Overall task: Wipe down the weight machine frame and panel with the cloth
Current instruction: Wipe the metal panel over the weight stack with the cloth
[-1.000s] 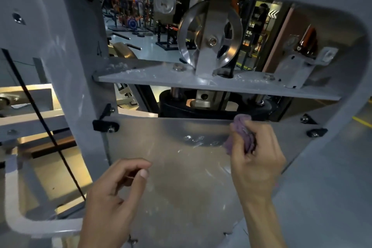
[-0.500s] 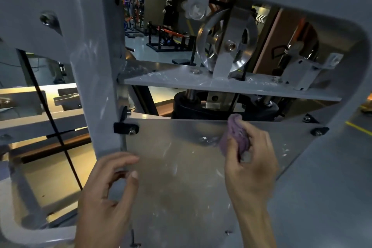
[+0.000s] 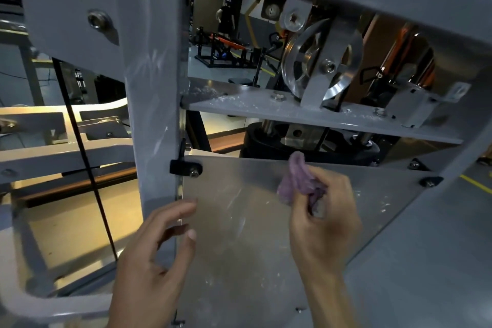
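1. Far left: pale grey frame rails (image 3: 66,152) running across, with a thin black cable (image 3: 85,157) slanting down in front of them.
2. Next, a wide grey upright post (image 3: 151,88) of the weight machine, streaked with pale smears, carrying a round bolt (image 3: 98,19) high on its left plate.
3. Low and just right of the post: left hand (image 3: 151,269), fingers (image 3: 175,214) loosely spread and gently bent, holding nothing, tips at the left edge of the panel; contact with the metal too unclear to call.
4. Black clip with a screw (image 3: 187,166) at the panel's upper left corner, against the post.
5. Centre: brushed metal panel (image 3: 239,234), tilted, speckled with white flecks and smears.
6. Above it, a grey cross plate (image 3: 253,108), dusty, topped by a shiny pulley wheel (image 3: 319,66) in its bracket.
7. Near the panel's top edge, right of centre: purple cloth (image 3: 295,178), bunched, lying against the metal.
8. Right hand (image 3: 327,224) gripping the cloth, fingers curled round the wad from below.
9. Far right: two more black clips (image 3: 430,181) on the slanted frame (image 3: 452,141).
10. Background through the opening: orange and black gym equipment (image 3: 226,48) and a distant standing person (image 3: 226,17).
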A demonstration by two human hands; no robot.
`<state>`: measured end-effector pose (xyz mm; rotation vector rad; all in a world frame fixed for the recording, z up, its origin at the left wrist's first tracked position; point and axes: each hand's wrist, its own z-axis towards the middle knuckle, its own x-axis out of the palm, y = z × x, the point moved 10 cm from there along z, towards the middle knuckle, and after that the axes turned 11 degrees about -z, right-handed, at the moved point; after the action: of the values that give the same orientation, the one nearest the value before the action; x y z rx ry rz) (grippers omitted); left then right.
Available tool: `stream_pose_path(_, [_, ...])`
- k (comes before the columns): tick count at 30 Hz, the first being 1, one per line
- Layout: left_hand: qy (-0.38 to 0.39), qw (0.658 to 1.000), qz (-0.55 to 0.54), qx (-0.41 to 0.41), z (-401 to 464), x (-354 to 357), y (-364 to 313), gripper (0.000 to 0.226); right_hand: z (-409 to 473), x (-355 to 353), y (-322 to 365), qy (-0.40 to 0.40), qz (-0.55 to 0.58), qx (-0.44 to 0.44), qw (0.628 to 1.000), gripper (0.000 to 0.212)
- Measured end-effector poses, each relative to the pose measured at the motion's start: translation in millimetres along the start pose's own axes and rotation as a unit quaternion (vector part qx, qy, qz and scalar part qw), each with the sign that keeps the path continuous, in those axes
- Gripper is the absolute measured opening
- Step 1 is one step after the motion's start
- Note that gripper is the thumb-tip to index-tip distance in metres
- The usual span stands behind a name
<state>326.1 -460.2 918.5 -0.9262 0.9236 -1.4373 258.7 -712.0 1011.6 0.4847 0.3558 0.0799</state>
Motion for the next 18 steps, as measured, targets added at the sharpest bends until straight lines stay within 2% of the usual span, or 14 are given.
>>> stream_pose_path(4, [-0.027,1.0,0.002,0.014,4,-12,0,0.037,6,-23,-30,-0.07,-0.027,0.032,0.997,0.028])
stream_pose_path(6, [-0.032,0.999,0.002,0.023,3,-16,-1,0.037,3,-21,-26,-0.078,-0.022,0.029,0.996,0.027])
stream_pose_path(9, [-0.015,1.0,0.002,0.014,1,-16,3,0.041,-4,-8,-4,-0.067,-0.012,0.015,0.998,0.026])
stream_pose_path(12, [0.008,1.0,0.008,0.006,0,-15,4,0.043,-11,7,17,-0.027,0.02,0.038,0.999,0.034])
stream_pose_path(18, [0.029,0.999,0.015,-0.001,4,-17,-1,0.041,-24,29,75,0.012,0.087,-0.037,0.995,0.03])
